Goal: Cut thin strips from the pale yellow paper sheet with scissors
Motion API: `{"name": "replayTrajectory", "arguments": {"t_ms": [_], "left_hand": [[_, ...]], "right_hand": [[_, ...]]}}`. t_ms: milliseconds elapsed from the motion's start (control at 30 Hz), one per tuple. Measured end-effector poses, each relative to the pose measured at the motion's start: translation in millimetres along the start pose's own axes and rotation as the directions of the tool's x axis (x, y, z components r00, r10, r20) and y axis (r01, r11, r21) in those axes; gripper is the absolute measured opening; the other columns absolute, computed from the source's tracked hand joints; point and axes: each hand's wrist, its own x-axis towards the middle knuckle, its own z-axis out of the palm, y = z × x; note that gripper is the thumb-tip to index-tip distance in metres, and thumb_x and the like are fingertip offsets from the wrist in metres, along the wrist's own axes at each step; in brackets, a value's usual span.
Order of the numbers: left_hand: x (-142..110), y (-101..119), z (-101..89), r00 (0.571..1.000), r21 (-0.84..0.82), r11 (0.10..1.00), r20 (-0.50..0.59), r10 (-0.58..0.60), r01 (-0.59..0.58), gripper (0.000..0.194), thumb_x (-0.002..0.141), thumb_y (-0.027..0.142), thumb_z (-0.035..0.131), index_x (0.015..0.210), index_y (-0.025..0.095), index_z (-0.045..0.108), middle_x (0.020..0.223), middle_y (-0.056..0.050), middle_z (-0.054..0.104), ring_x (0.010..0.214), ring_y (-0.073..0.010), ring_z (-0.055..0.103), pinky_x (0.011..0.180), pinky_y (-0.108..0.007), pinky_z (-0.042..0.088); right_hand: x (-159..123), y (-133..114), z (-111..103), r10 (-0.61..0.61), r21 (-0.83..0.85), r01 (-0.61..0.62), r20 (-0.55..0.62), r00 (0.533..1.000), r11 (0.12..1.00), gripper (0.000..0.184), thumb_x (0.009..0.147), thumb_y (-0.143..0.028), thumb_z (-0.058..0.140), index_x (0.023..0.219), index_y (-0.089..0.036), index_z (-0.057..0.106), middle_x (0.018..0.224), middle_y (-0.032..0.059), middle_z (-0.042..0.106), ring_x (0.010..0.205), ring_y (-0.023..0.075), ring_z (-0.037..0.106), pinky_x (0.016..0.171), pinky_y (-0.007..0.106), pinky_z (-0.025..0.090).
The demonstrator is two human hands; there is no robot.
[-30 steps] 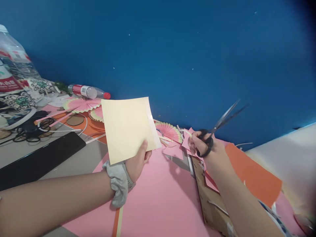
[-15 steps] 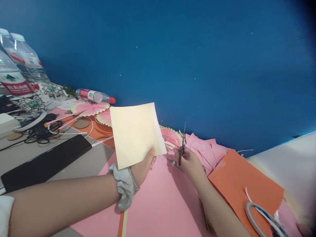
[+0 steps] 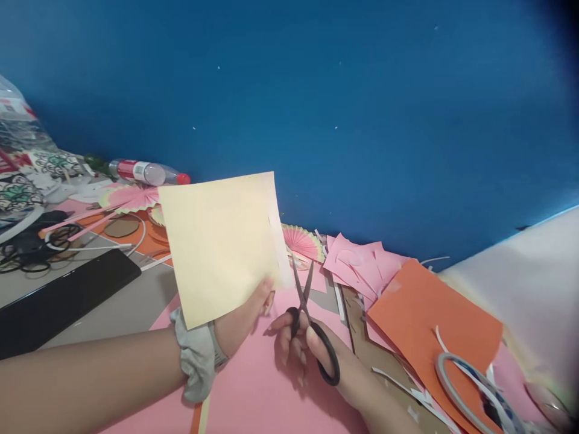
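Note:
My left hand [image 3: 242, 313] pinches the lower right corner of a pale yellow folded paper sheet [image 3: 217, 241] and holds it upright above the table. A grey scrunchie [image 3: 194, 355] sits on that wrist. My right hand [image 3: 312, 355] grips black-handled scissors [image 3: 307, 313] with fingers through the loops. The blades are slightly apart and point up at the sheet's lower right edge. Both hands hover over a large pink paper sheet [image 3: 271, 392].
Orange paper [image 3: 425, 313], pink scraps [image 3: 357, 262] and a tape roll [image 3: 461, 380] lie to the right. Pink pleated fans [image 3: 131, 198], a lying bottle [image 3: 145, 172], a black keyboard [image 3: 63, 298] and cables [image 3: 27, 253] fill the left. A blue wall [image 3: 339, 108] stands behind.
My right hand swung the scissors from raised at the right down and left to the yellow sheet's lower edge. The left hand kept hold of the sheet, which shifted slightly left.

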Motion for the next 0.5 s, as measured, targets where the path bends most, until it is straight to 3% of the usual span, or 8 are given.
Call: {"name": "replayTrajectory", "arguments": {"t_ms": [233,400,500], "left_hand": [[-4.4,1.2,0.6,0.994,0.001,1.000,0.103,-0.031,0.031,0.045,0.090,0.041,0.031,0.051,0.020,0.037,0.045,0.004,0.035,0.043,-0.0107,0.038,0.041,-0.022,0.030],[-8.6,-4.3,0.5,0.985,0.041,0.999,0.170,-0.019,0.012,0.048,0.091,0.043,0.030,0.050,0.020,0.037,0.048,0.003,0.038,0.046,-0.0102,0.040,0.049,-0.021,0.037],[-9.8,-4.7,2.0,0.981,0.054,0.997,0.179,-0.068,0.060,0.051,0.089,0.047,0.031,0.046,0.020,0.034,0.046,0.003,0.037,0.046,-0.0110,0.040,0.048,-0.022,0.037]], "right_hand": [[-0.8,-18.9,-3.7,0.075,-0.239,-0.059,0.058,0.996,0.969,0.048,0.082,-0.057,0.048,0.107,-0.016,0.057,0.079,0.0028,0.053,0.068,0.0137,0.046,0.062,0.025,0.041],[-0.1,-16.2,-5.0,0.056,-0.231,-0.038,0.072,0.996,0.972,0.045,0.086,-0.053,0.044,0.110,-0.017,0.056,0.081,0.0027,0.053,0.069,0.0134,0.046,0.063,0.024,0.040],[0.5,-13.3,-6.4,0.039,-0.218,-0.019,0.090,0.995,0.976,0.046,0.085,-0.054,0.044,0.111,-0.018,0.055,0.082,0.0021,0.053,0.069,0.0131,0.045,0.063,0.024,0.040]]}}
